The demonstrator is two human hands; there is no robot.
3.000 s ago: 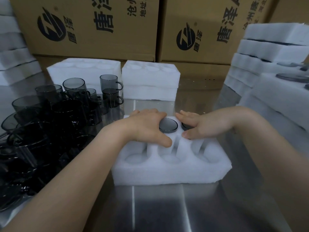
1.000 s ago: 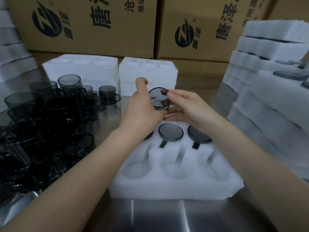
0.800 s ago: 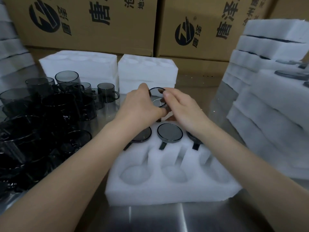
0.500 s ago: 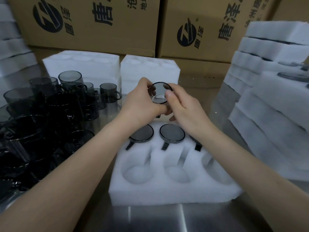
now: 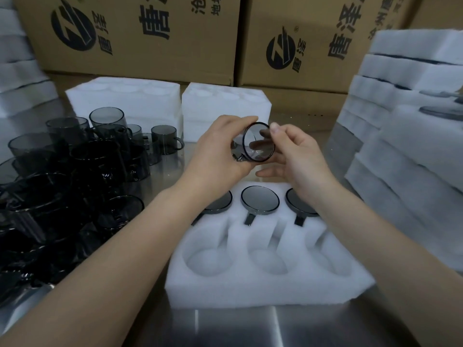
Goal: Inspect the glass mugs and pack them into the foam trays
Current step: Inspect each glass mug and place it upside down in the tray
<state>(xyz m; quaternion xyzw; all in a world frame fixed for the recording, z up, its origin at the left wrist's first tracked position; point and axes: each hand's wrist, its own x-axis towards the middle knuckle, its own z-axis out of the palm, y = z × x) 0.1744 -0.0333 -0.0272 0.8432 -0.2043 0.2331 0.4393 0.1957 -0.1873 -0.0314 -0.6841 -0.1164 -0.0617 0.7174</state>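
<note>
A packing area in a warehouse — printed cardboard cartons [image 5: 140, 38] stacked behind a steel table [image 5: 250, 326], foam trays [image 5: 411, 101] piled high, loose glass mugs [image 5: 75, 156] crowding its left.

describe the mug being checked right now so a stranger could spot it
Find the white foam tray on the steel table, three grey glass mugs sunk in its far row. Just above it, the left hand and right hand hold a fourth smoky grey glass mug, tipped sideways: the only one lifted in the air.

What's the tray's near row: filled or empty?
Empty. On the foam tray, three near pockets show bare foam; mugs sit only in the far row.
</note>
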